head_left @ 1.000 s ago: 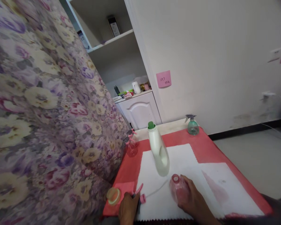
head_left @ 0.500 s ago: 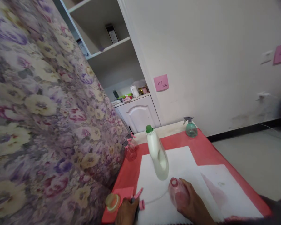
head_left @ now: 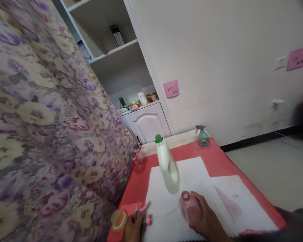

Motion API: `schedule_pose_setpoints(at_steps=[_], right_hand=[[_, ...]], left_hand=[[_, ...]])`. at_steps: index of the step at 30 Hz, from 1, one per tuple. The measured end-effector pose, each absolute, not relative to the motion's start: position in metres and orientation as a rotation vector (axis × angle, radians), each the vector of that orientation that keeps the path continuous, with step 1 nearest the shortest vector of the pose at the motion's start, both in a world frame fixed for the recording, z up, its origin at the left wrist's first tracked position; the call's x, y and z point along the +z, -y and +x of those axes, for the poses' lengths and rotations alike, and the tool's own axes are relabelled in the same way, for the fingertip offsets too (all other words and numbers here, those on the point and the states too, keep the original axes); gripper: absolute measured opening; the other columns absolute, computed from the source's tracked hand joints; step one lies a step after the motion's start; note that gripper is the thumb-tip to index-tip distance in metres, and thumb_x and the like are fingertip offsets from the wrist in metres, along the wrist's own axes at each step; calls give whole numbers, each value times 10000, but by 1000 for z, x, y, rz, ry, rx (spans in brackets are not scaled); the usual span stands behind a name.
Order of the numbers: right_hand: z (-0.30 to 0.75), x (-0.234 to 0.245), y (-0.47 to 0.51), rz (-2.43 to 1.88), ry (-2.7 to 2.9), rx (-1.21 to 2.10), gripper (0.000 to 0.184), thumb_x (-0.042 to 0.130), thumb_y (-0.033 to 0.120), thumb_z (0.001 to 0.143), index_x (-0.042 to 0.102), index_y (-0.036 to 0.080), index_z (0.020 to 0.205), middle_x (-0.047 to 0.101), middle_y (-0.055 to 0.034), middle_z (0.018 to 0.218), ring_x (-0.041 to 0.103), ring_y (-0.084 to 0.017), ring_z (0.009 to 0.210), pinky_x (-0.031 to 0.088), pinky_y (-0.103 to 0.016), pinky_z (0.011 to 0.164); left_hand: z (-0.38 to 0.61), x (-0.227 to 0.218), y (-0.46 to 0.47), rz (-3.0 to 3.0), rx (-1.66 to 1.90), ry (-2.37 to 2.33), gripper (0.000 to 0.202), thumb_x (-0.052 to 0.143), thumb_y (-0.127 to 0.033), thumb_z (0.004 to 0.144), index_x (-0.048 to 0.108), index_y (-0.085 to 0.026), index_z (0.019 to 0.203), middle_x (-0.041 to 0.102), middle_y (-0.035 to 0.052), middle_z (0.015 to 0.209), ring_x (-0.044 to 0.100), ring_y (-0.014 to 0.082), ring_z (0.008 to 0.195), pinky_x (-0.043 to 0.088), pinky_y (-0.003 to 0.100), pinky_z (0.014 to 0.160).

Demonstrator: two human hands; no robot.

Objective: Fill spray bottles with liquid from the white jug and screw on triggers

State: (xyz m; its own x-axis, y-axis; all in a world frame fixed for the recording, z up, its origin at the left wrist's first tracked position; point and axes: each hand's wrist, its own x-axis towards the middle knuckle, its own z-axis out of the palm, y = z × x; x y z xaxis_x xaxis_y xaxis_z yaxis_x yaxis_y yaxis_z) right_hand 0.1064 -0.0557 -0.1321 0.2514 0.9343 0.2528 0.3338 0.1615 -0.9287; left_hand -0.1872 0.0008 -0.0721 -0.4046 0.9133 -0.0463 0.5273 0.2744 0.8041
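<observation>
My right hand (head_left: pixel 207 218) is wrapped round a clear pink spray bottle body (head_left: pixel 190 208), its open neck tilted toward the camera. In my left hand (head_left: pixel 132 228) is a spray nozzle head (head_left: pixel 143 213) with a pink trigger and pink collar. Its thin tube stretches right toward the bottle and lies outside the neck. Beyond the bottle stands a tall pale green jug (head_left: pixel 169 168) with a green top piece at its mouth. Beside my left hand sits a round yellowish lid or cap (head_left: pixel 118 220).
White cloth (head_left: pixel 161 208) covers part of the red tabletop (head_left: pixel 217 158). Pink spray bottles (head_left: pixel 138 164) stand at the left edge, by the floral curtain (head_left: pixel 65 134). A green spray bottle (head_left: pixel 204 137) is at the far right corner. Damp stains mark the right-hand cloth (head_left: pixel 244 205).
The view has shifted slightly, so everything sits a little further left. Both hands keep their hold on the bottle and nozzle, with little other movement.
</observation>
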Motion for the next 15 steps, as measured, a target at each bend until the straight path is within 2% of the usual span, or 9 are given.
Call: schedule_pose_setpoints(at_steps=[3,6,12,15], right_hand=[[107,-133,55,-1366,1295,678,731,650,233,628,424,219,1323,593,-104,1316,573,-319,1216,479,-409,1009],[106,-132,55,-1354,1291,682,722,617,217,630,401,220,1319,583,-111,1325,562,-310,1229,460,-418,1027],[102,-123,56,-1415,1243,674,602,588,251,714,425,226,1293,597,-109,1299,584,-291,1204,469,-407,1020],[101,-119,57,-1433,1232,680,563,578,262,746,431,224,1288,604,-108,1285,598,-283,1187,483,-394,1004]], left_hand=[[-182,-75,2,909,1283,-1720,568,802,-621,380,638,-154,657,639,-12,538,588,161,493,433,258,457],[-179,-73,5,722,1358,-1622,541,874,-505,329,634,-163,672,663,-16,556,599,152,489,460,249,453],[-181,-59,12,621,1391,-1477,451,908,-283,363,658,-166,720,710,-16,611,648,158,522,495,230,468],[-189,-47,16,586,1521,-1406,422,886,-189,410,665,-173,769,722,-45,648,651,117,537,510,182,496]])
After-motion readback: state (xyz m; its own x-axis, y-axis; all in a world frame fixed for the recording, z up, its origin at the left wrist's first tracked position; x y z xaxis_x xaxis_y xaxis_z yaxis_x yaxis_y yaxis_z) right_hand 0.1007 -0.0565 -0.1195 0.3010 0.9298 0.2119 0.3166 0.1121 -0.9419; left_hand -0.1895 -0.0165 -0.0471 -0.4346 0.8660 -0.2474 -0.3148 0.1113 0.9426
